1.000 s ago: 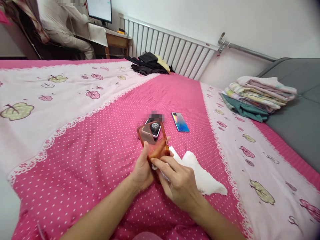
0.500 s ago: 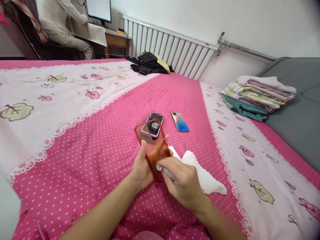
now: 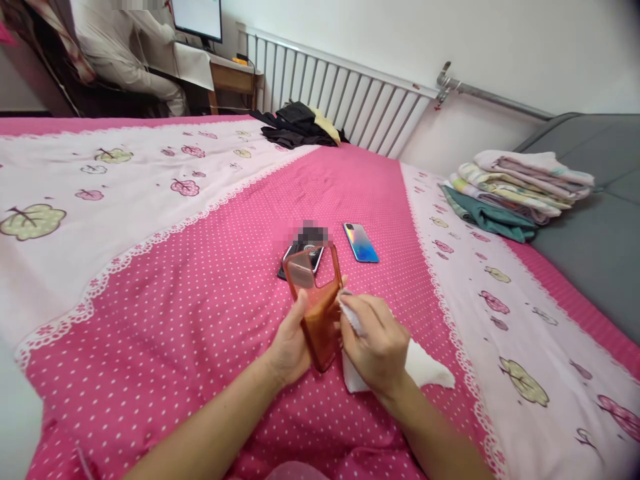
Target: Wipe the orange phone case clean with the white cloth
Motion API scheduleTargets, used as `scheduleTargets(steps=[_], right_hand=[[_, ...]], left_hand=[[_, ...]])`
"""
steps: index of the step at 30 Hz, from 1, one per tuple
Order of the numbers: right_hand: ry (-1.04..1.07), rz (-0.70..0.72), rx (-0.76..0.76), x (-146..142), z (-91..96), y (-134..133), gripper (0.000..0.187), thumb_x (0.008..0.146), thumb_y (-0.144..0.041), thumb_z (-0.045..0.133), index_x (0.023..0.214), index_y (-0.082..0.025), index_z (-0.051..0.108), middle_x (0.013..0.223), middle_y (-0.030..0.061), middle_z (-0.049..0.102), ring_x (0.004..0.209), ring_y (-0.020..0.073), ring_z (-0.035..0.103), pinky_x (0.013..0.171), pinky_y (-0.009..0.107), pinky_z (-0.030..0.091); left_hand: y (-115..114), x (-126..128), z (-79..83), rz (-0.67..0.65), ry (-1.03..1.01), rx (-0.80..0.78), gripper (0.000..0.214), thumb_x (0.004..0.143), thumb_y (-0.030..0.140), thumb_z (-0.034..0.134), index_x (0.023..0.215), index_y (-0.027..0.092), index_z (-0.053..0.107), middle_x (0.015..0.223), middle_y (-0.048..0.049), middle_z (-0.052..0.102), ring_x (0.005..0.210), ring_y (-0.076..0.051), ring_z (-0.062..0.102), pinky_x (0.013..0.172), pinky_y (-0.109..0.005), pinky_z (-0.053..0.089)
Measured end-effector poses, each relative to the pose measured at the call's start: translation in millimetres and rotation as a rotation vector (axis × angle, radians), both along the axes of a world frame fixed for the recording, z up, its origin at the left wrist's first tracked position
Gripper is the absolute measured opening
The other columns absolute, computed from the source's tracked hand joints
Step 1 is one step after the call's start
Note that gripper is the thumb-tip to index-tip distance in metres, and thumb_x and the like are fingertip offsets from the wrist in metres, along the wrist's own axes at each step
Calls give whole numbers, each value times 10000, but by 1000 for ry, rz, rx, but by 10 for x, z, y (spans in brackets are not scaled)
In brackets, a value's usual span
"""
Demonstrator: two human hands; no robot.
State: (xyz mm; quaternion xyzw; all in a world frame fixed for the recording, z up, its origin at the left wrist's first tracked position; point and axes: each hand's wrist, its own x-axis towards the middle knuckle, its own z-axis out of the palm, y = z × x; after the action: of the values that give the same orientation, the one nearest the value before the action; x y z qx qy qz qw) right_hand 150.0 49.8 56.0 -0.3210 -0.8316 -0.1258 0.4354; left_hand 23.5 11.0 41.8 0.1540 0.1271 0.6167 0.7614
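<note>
An orange-brown see-through phone case [image 3: 323, 327] is gripped at its left edge by my left hand [image 3: 290, 343], tilted above the bed. My right hand [image 3: 377, 340] pinches a small wad of white tissue [image 3: 353, 315] against the case's right edge. Beneath that hand a larger white cloth or paper [image 3: 423, 363] lies on the bedspread. Just beyond the case rests a dark phone-like object [image 3: 301, 257], partly hidden by it and by blurring. A blue and silver phone [image 3: 361, 243] lies back up to the right.
Pink dotted bedspread [image 3: 225, 267] spreads all around. Dark clothes [image 3: 295, 125] lie by the white railing [image 3: 340, 80]. Folded laundry [image 3: 525, 187] is stacked near the grey headboard [image 3: 595, 220]. A person [image 3: 125, 53] sits at a desk with a monitor [image 3: 197, 19].
The case has shifted slightly right and turned in my left hand. My right hand with the tissue has moved from the case's lower face up to its right edge.
</note>
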Motion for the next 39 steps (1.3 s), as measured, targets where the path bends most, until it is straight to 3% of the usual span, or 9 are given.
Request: scheduleTargets(steps=[5, 9, 12, 17, 23, 29, 34, 37, 39], right_hand=[[-144, -74, -116, -36, -44, -54, 227, 859, -131, 503, 1032, -167, 646, 879, 50, 704, 653, 134, 646, 568, 241, 436], [-277, -123, -93, -32, -39, -113, 233, 865, -133, 484, 1017, -138, 660, 693, 38, 672, 528, 144, 604, 496, 274, 381], [-309, -108, -116, -54, -64, -147, 249, 861, -130, 473, 1034, -124, 653, 695, 54, 680, 536, 159, 626, 501, 272, 400], [-416, -69, -365, -95, -90, -166, 252, 829, -135, 497, 1021, -154, 658, 698, 48, 710, 511, 179, 643, 449, 267, 384], [-246, 56, -668, -81, -31, -80, 252, 852, -171, 471, 952, -209, 699, 803, 51, 748, 689, 202, 699, 599, 256, 471], [-5, 146, -951, -73, 2, -30, 251, 859, -231, 474, 875, -192, 721, 708, 33, 727, 562, 175, 654, 579, 262, 486], [61, 390, -1168, -90, 66, -116, 249, 873, -254, 487, 788, -174, 707, 748, 15, 721, 712, 161, 670, 658, 229, 490], [-32, 509, -1189, -62, 111, -174, 244, 891, -261, 487, 828, -188, 711, 776, 1, 722, 739, 143, 666, 662, 202, 472], [-141, 488, -1052, -21, 137, -197, 224, 893, -238, 492, 883, -208, 714, 834, 4, 728, 756, 141, 666, 673, 207, 456]], left_hand=[[2, 20, -10, 32, 7, -46, 627, 730, 599, 600, 1157, 140, 625, 901, -76, 712, 956, -237, 628, 865, -313, 452], [9, 19, 6, 74, 11, -82, 597, 779, 596, 543, 1169, 151, 615, 921, -75, 708, 893, -211, 641, 828, -295, 473], [14, 7, 11, 120, 19, -108, 590, 781, 598, 540, 1170, 158, 609, 922, -60, 691, 806, -173, 637, 764, -262, 483], [25, -76, 48, 223, 11, -55, 655, 731, 595, 604, 1190, 128, 587, 879, -47, 642, 734, -133, 596, 701, -221, 473], [42, -155, 117, 275, 41, 10, 657, 769, 593, 533, 1226, 120, 557, 895, -69, 605, 786, -164, 570, 748, -262, 468], [39, -167, 121, 225, 36, 47, 631, 772, 590, 495, 1220, 149, 550, 850, -71, 579, 769, -187, 556, 709, -293, 466], [43, -186, 113, 217, 41, 85, 634, 761, 590, 496, 1232, 167, 536, 850, -68, 562, 769, -189, 544, 694, -296, 456], [46, -191, 116, 181, 36, 100, 677, 746, 628, 489, 1255, 181, 515, 871, -73, 558, 782, -198, 537, 671, -294, 446], [46, -180, 112, 189, 40, 116, 689, 742, 634, 492, 1260, 181, 513, 876, -75, 557, 796, -201, 532, 689, -299, 441]])
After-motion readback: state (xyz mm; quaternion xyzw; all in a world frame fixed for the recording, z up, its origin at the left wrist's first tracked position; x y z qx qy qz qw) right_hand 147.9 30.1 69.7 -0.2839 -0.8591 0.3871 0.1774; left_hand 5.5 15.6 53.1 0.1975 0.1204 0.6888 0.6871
